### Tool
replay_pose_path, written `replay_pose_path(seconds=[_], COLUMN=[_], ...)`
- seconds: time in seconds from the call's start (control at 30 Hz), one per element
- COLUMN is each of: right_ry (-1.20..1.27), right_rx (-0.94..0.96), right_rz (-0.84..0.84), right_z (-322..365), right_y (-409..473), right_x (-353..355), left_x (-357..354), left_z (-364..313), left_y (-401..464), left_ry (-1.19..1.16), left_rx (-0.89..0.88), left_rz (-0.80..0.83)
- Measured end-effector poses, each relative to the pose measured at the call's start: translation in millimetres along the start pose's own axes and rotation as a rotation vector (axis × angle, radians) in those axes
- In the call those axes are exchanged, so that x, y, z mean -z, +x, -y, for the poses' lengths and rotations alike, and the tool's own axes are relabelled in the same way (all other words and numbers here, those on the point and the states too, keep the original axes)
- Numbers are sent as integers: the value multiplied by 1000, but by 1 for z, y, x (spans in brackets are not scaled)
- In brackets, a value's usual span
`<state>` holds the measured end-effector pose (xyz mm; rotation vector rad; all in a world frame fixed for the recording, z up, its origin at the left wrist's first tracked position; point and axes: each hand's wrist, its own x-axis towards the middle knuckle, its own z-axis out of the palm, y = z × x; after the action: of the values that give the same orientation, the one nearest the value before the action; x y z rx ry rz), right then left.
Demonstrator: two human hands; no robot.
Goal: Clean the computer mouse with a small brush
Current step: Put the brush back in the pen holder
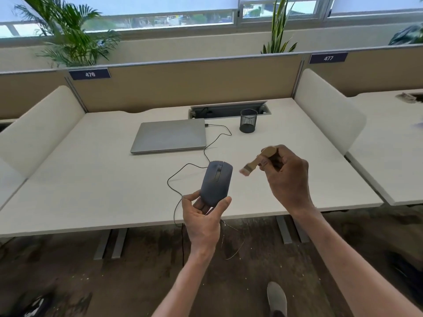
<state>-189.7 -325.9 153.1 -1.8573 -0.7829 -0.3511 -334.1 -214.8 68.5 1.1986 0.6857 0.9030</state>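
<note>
A dark grey wired mouse is held up above the front of the white desk, top side facing me, scroll wheel pointing away. My left hand grips its rear end between thumb and fingers. My right hand holds a small wooden brush by the handle. The pale bristles point left toward the mouse and are a short gap away from its right side, not touching it. The mouse's black cable loops on the desk and runs to the laptop.
A closed silver laptop lies at the back of the desk, with a black mesh pen cup to its right by the cable tray. White side dividers flank the desk. My shoe shows on the dark floor.
</note>
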Motion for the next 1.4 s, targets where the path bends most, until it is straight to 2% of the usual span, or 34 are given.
replay_pose_path(seconds=[0.4, 0.7, 1.0, 1.1, 1.23, 1.4], right_ry=[3, -23, 3, -70, -180, -256], right_rx=[80, 113, 110, 74, -19, -14], right_rz=[32, 16, 54, 89, 236, 380], right_z=[-90, -179, -248, -266, -291, -314], right_y=[124, 237, 319, 341, 364, 369], right_x=[-15, -44, -91, -113, -144, -174], left_x=[-97, -175, -218, -226, -232, -232], left_z=[26, 58, 90, 97, 104, 112], left_y=[61, 104, 122, 127, 132, 137], left_ry=[3, -22, -18, -28, -14, -18], left_rx=[0, 68, 157, 182, 192, 210], left_rz=[-60, -160, -240, -266, -280, -275])
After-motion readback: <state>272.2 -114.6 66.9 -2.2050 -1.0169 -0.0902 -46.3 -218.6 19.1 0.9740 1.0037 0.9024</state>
